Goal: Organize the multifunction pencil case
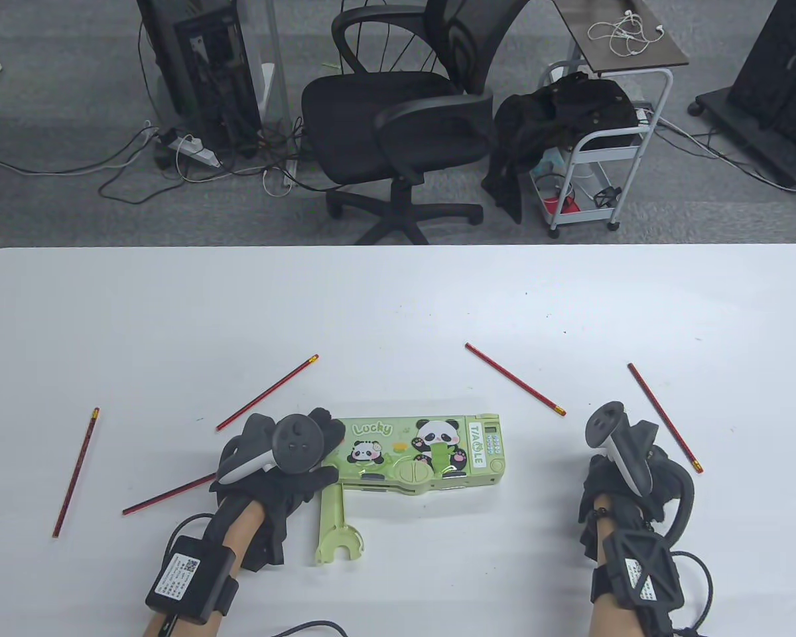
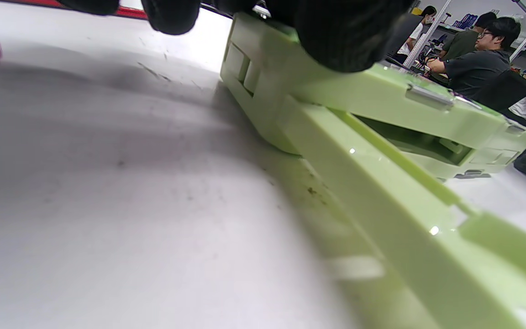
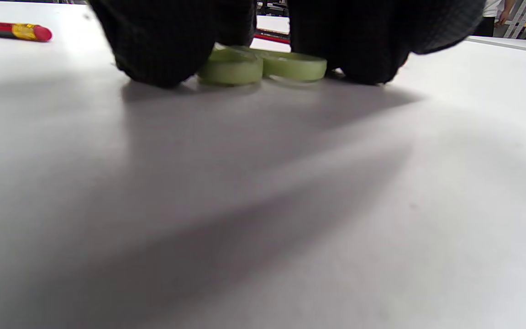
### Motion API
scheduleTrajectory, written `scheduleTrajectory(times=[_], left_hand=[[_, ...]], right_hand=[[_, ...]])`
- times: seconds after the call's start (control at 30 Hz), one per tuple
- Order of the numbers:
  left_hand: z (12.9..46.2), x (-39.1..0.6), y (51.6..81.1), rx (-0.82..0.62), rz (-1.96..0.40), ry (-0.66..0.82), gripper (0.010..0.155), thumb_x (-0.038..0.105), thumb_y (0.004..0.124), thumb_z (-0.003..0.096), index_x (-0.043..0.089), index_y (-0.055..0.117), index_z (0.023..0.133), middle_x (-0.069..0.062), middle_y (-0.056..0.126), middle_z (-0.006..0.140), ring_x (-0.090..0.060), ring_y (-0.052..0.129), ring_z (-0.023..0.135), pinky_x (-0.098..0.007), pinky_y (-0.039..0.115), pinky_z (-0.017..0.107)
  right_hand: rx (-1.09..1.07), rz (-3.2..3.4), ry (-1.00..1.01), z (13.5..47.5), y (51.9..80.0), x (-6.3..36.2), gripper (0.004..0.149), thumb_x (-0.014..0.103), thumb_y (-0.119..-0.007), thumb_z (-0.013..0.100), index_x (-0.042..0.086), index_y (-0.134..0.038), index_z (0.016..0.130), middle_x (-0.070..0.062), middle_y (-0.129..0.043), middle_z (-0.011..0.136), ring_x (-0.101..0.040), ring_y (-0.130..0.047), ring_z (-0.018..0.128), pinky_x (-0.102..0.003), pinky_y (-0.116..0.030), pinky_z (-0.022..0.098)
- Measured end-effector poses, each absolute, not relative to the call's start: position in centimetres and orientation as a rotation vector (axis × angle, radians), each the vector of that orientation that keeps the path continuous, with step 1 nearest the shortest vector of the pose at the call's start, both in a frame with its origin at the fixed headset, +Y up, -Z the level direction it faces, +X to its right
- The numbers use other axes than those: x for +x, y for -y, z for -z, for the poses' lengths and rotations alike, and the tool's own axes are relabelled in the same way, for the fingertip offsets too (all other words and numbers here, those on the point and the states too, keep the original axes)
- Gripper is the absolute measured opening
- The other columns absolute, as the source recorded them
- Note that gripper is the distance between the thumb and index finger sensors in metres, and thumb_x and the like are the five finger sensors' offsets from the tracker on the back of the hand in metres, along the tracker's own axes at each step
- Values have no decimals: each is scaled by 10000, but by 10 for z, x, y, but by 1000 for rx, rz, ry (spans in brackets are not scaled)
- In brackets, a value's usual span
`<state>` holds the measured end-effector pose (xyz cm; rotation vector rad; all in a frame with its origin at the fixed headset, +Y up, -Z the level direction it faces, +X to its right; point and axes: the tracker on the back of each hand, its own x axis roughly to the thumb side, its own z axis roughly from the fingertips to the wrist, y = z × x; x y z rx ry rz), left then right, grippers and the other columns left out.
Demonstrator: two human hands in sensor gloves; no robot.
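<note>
While resting at lower centre of the white table [image 1: 398,298], green panda-print plastic pencil case [image 1: 431,451] lying flat, slim green arm [image 1: 333,524] swung out toward bottom edge. Left hand [image 1: 278,464] pressing on case's left end, fingers draped over it. Right hand [image 1: 627,478] at lower right, fingertips [image 3: 162,55] down around two small green rings [image 3: 263,66]; grasp unclear. Red pencils [image 1: 514,379] scattered around.
</note>
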<state>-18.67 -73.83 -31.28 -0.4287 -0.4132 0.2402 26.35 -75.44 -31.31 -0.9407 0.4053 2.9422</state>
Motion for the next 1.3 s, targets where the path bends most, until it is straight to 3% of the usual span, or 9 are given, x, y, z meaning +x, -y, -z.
scheduleTrajectory(times=[0.57, 0.9, 1.3], left_hand=[[312, -187, 739, -427, -242, 413, 710, 362, 711, 546, 218, 367, 1150, -151, 291, 1249, -508, 483, 1131, -764, 480, 712], [313, -187, 739, -428, -238, 414, 710, 361, 711, 546, 219, 366, 1150, -151, 291, 1249, -509, 484, 1130, -764, 479, 713], [314, -187, 739, -430, -242, 415, 710, 354, 716, 546, 221, 367, 1150, -152, 291, 1249, -511, 481, 1130, -764, 478, 713]], right_hand=[[-873, -2924, -430, 315, 754, 266, 644, 295, -775, 534, 97, -543, 1102, -432, -587, 991, -611, -745, 815, -692, -681, 620], [-845, -2939, -369, 312, 755, 268, 741, 357, -796, 529, -7, -515, 1110, -454, -620, 959, -607, -794, 746, -682, -759, 557], [-807, -2861, -272, 304, 742, 262, 755, 397, -833, 512, 14, -555, 1100, -429, -656, 937, -563, -881, 701, -607, -867, 518]])
